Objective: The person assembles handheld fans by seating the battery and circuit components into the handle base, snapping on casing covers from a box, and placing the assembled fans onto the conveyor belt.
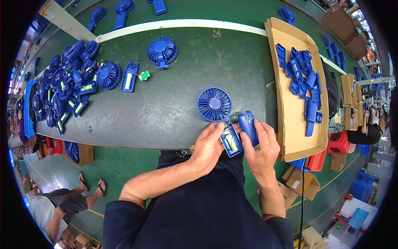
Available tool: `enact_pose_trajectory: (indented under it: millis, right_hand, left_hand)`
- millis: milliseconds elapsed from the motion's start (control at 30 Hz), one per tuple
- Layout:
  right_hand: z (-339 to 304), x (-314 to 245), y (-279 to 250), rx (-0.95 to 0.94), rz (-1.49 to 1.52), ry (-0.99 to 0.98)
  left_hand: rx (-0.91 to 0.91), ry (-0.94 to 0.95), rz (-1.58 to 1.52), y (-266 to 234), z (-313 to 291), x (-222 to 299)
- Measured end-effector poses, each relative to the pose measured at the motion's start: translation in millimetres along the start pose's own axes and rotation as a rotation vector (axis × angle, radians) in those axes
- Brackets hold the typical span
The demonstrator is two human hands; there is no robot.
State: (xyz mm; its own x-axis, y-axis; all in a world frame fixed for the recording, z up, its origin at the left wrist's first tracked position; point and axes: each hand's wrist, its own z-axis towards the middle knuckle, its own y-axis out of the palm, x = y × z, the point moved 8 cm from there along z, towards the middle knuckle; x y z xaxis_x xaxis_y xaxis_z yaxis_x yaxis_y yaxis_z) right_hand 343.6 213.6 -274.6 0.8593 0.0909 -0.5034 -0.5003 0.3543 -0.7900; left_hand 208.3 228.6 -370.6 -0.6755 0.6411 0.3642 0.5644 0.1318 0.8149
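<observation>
At the front edge of the table, my left hand [209, 146] grips the opened handle [231, 140] of a small blue handheld fan. A yellow-green battery shows inside the handle, and the round fan head [214, 103] extends from its top over the tabletop. Just to the right, my right hand [262, 145] is closed around a blue handle cover [247, 127], held tilted beside the opened handle. Farther left lie a loose fan head [162, 50] and an open handle half [129, 77] with a battery, wired to a small green circuit board [144, 75].
A pile of blue fans [58, 89] with exposed batteries covers the table's left end. On the right, a cardboard tray [302, 137] holds several blue handle covers [299, 68]. Beyond the white rail [186, 25] lie more fans [124, 8]. Another person [54, 207] sits at lower left.
</observation>
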Motion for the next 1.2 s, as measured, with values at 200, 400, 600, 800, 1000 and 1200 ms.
enact_pose_trajectory:
  millis: [200, 400, 600, 800, 1000, 1200]
  right_hand:
    - [-11, -27, -2, -0.036, -0.007, -0.072]
    - [-20, -29, 9, -0.050, -0.035, -0.090]
    - [-20, -30, 15, -0.064, -0.056, -0.104]
    - [-24, -31, 18, -0.064, -0.099, -0.132]
    - [-28, -40, 24, -0.061, -0.216, -0.203]
    - [-32, -43, 23, -0.064, -0.140, -0.224]
  left_hand:
    - [-0.098, -0.062, -0.015, 5, 5, -14]
    - [-0.150, -0.029, -0.010, 13, 5, -12]
    - [-0.161, -0.016, -0.026, 10, 6, -14]
    - [-0.159, -0.024, -0.049, 10, 5, -14]
    - [-0.161, 0.024, -0.021, 4, 5, -17]
    - [-0.079, 0.025, 0.028, -3, 3, -13]
